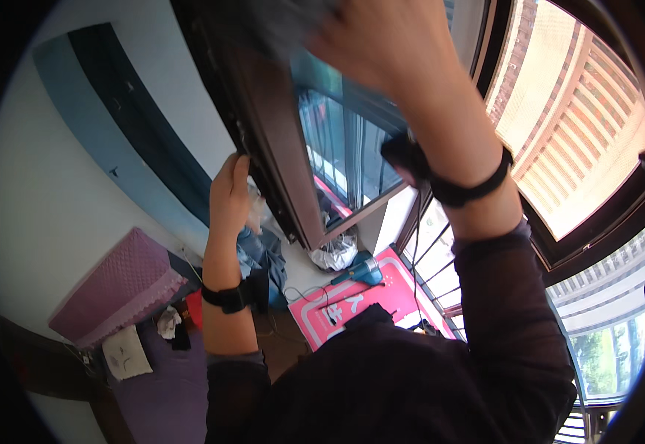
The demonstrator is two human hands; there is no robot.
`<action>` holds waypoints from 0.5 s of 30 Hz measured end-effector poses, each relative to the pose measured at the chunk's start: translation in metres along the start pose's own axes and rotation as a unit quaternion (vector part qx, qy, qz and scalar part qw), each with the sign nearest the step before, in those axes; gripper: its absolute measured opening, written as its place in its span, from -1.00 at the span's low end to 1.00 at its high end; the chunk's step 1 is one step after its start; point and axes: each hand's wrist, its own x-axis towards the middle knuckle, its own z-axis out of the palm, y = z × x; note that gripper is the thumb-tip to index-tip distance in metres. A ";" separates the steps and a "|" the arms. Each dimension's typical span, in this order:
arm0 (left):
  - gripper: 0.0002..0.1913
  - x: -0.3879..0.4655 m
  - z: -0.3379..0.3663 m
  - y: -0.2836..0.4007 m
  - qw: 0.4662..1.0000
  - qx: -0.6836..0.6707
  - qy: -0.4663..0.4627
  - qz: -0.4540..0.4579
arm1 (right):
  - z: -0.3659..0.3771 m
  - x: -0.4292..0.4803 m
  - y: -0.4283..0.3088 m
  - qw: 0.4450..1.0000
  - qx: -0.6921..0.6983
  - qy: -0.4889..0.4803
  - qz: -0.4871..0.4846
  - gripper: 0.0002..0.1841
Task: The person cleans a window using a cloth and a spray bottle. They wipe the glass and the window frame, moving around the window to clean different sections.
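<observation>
An open window sash [279, 139] with a brown frame and a glass pane [344, 139] stands before me. My left hand [229, 194] grips the outer edge of its frame, with part of the fingers hidden. High in the view, my right hand [378, 41] is blurred and holds a dark grey cloth [286, 22] against the upper part of the sash. The cloth's far end is cut off by the view's top edge. Black straps circle both wrists, and a small dark device [406, 158] sits at the right one.
A pink board [378, 294] below carries a blue-green hair dryer [360, 271] with a cord. A plastic bag [334, 252] lies beside it. Window bars [436, 261] and a screened window [572, 127] are right. A bed [161, 388] with a purple headboard [117, 288] stands left.
</observation>
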 end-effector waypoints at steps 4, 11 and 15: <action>-0.54 -0.002 0.003 -0.010 0.999 0.029 0.014 0.026 | 0.039 0.020 -0.036 0.999 -0.013 0.018 0.023 -0.59; -0.55 0.010 0.007 -0.021 0.996 -0.041 -0.018 0.082 | 0.053 -0.191 -0.098 0.987 0.126 -0.087 0.055 -0.70; -0.50 0.003 -0.002 -0.009 0.997 -0.052 -0.015 -0.051 | 0.019 -0.342 -0.133 0.946 0.201 -0.253 0.030 -0.57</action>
